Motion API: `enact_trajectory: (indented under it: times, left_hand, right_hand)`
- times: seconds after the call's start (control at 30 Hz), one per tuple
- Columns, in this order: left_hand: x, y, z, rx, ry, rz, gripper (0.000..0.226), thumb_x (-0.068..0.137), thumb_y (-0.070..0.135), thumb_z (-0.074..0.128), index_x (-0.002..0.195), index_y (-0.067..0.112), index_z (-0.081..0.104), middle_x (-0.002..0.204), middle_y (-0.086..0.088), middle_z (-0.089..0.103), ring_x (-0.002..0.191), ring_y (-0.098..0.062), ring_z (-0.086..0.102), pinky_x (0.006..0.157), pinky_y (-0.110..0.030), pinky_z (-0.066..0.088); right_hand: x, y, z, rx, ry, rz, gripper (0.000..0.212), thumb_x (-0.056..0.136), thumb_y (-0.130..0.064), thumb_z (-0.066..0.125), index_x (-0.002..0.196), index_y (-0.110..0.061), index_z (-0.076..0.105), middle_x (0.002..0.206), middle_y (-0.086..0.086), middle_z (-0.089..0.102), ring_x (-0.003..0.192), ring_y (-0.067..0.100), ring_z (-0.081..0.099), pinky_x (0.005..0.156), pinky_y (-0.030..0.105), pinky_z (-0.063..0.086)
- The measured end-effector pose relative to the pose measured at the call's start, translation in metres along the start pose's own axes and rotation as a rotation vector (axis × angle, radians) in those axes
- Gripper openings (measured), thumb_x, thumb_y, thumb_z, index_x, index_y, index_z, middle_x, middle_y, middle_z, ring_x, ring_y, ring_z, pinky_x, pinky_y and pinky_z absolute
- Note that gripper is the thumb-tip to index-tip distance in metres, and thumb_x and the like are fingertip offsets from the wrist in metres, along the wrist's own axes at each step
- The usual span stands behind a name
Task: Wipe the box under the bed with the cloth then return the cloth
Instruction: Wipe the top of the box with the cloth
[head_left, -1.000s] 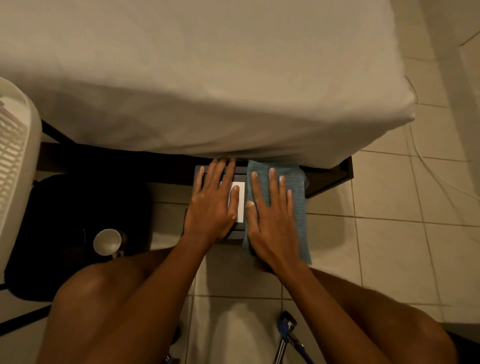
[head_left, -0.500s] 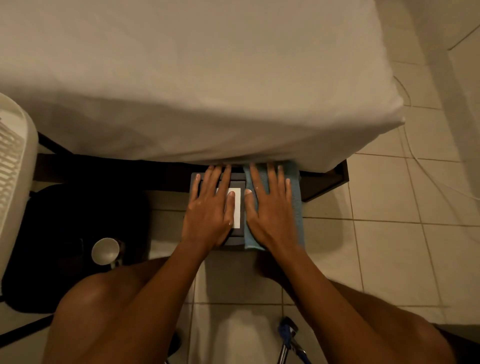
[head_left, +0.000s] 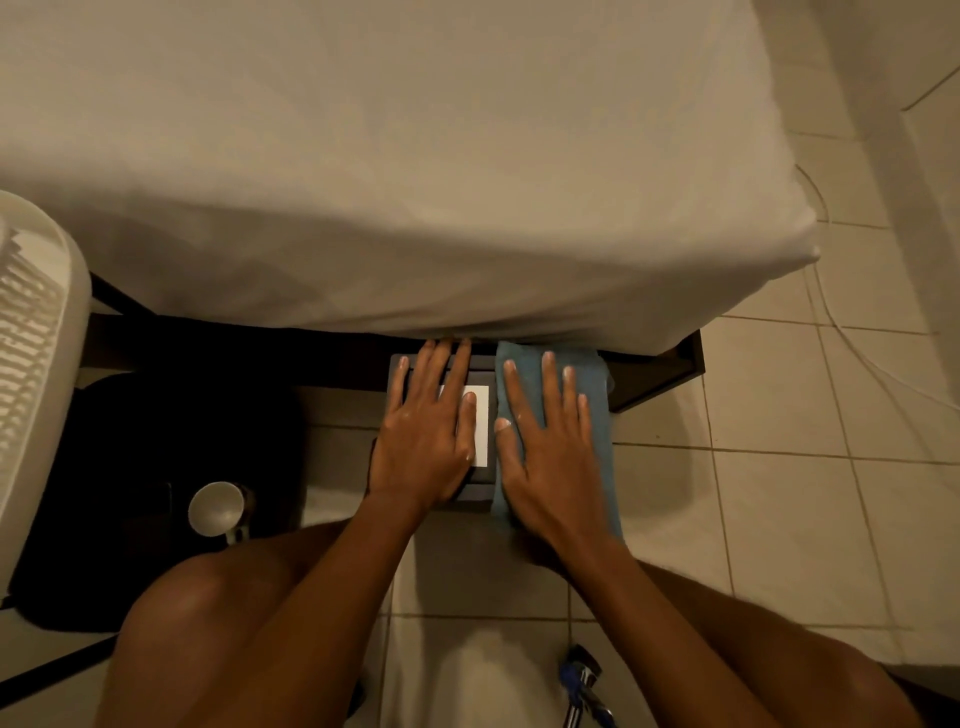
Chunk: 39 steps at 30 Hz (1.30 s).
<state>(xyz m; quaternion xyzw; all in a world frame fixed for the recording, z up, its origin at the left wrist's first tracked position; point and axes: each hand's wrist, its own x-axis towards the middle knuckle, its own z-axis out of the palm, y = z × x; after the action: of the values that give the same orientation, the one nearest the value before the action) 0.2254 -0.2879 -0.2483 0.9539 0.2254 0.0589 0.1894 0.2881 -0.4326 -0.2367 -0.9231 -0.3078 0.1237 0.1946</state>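
Left hand (head_left: 423, 441) flat, open, steadying box (head_left: 470, 491); right hand (head_left: 550, 452) flat, pressing cloth (head_left: 597, 415). Risk: box sliding farther under bed (head_left: 389, 182).

Left hand (head_left: 423, 441) and right hand (head_left: 550, 457): bare, no rings or watch. Forearms unsleeved. Both knees bare at 6 o'clock. Fingernails short, unpainted.

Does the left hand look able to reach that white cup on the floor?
Probably yes. The left hand lies flat on the box, holding nothing, and the cup stands on that same side by the knee. Nothing shows in between, though the dark patch around it hides detail.
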Motion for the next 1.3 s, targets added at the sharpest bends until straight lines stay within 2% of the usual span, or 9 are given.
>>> enact_trajectory:
  times: [0.13, 0.3, 0.47, 0.6, 0.73, 0.87, 1.07, 1.2, 1.3]
  left_hand:
    - [0.001, 0.000, -0.001, 0.017, 0.010, 0.003, 0.057, 0.104, 0.036, 0.024, 0.159, 0.021, 0.017, 0.163, -0.005, 0.025, 0.154, -0.017, 0.014, 0.127, -0.040, 0.005]
    - [-0.001, 0.001, -0.001, -0.003, -0.006, -0.007, 0.057, 0.105, 0.037, 0.024, 0.159, 0.021, 0.015, 0.164, -0.005, 0.022, 0.154, -0.017, 0.010, 0.127, -0.041, 0.005]
    - [0.001, 0.001, -0.001, 0.024, 0.002, 0.001, 0.057, 0.104, 0.036, 0.024, 0.158, 0.019, 0.019, 0.162, -0.007, 0.026, 0.153, -0.019, 0.015, 0.126, -0.043, 0.009]
    - [0.000, 0.001, -0.002, 0.009, 0.006, -0.004, 0.057, 0.104, 0.036, 0.025, 0.158, 0.020, 0.019, 0.162, -0.007, 0.026, 0.153, -0.019, 0.015, 0.126, -0.044, 0.009]
    - [0.000, 0.001, -0.002, 0.003, 0.020, -0.006, 0.056, 0.104, 0.035, 0.026, 0.157, 0.018, 0.023, 0.162, -0.007, 0.029, 0.153, -0.019, 0.017, 0.126, -0.043, 0.010]
    - [0.001, 0.002, -0.002, 0.011, 0.017, 0.004, 0.056, 0.104, 0.034, 0.024, 0.158, 0.018, 0.023, 0.161, -0.007, 0.030, 0.153, -0.020, 0.018, 0.126, -0.043, 0.010]
    - [0.002, 0.000, 0.000, 0.020, 0.029, 0.006, 0.055, 0.104, 0.033, 0.026, 0.157, 0.017, 0.024, 0.161, -0.008, 0.030, 0.153, -0.020, 0.018, 0.126, -0.042, 0.007]
    - [0.000, -0.001, 0.001, 0.013, 0.025, 0.008, 0.055, 0.105, 0.034, 0.024, 0.157, 0.017, 0.023, 0.161, -0.009, 0.030, 0.153, -0.021, 0.019, 0.126, -0.044, 0.010]
    - [0.000, 0.000, -0.001, -0.001, 0.021, 0.002, 0.055, 0.105, 0.033, 0.025, 0.158, 0.017, 0.022, 0.162, -0.008, 0.028, 0.153, -0.019, 0.017, 0.126, -0.044, 0.010]
  right_hand:
    - [0.029, 0.001, -0.008, -0.011, 0.028, 0.018, 0.060, 0.105, -0.047, 0.023, 0.159, -0.041, -0.002, 0.169, 0.000, -0.014, 0.155, 0.017, -0.018, 0.126, 0.041, -0.007]
    - [-0.003, -0.001, 0.001, 0.000, -0.023, -0.004, 0.061, 0.106, -0.045, 0.025, 0.159, -0.040, -0.004, 0.167, -0.002, -0.020, 0.153, 0.015, -0.024, 0.125, 0.039, -0.012]
    - [0.029, -0.001, -0.004, -0.006, 0.034, 0.006, 0.058, 0.106, -0.044, 0.023, 0.160, -0.039, 0.002, 0.170, 0.000, -0.009, 0.155, 0.018, -0.016, 0.127, 0.045, -0.003]
    - [-0.001, -0.008, 0.007, -0.004, 0.013, -0.016, 0.059, 0.106, -0.045, 0.021, 0.159, -0.038, -0.003, 0.168, 0.001, -0.016, 0.154, 0.019, -0.020, 0.126, 0.044, -0.007]
    - [0.020, -0.014, 0.002, 0.010, 0.029, -0.004, 0.056, 0.108, -0.043, 0.019, 0.160, -0.037, 0.000, 0.169, 0.003, -0.015, 0.154, 0.020, -0.020, 0.126, 0.043, -0.008]
    - [-0.008, -0.012, 0.002, 0.024, 0.019, -0.024, 0.058, 0.105, -0.043, 0.015, 0.160, -0.036, 0.001, 0.169, 0.000, -0.014, 0.154, 0.016, -0.019, 0.126, 0.040, -0.008]
    - [0.037, -0.017, -0.001, -0.015, 0.088, 0.121, 0.058, 0.105, -0.043, 0.018, 0.161, -0.033, 0.006, 0.169, 0.007, -0.008, 0.156, 0.022, -0.014, 0.126, 0.048, -0.003]
    - [-0.009, -0.020, 0.006, 0.013, 0.030, 0.002, 0.058, 0.106, -0.039, 0.022, 0.160, -0.036, 0.002, 0.169, 0.005, -0.013, 0.155, 0.021, -0.017, 0.126, 0.046, -0.005]
    - [0.008, -0.014, 0.004, 0.011, 0.028, 0.018, 0.059, 0.105, -0.038, 0.023, 0.160, -0.039, 0.001, 0.169, 0.004, -0.013, 0.155, 0.020, -0.018, 0.126, 0.048, -0.002]
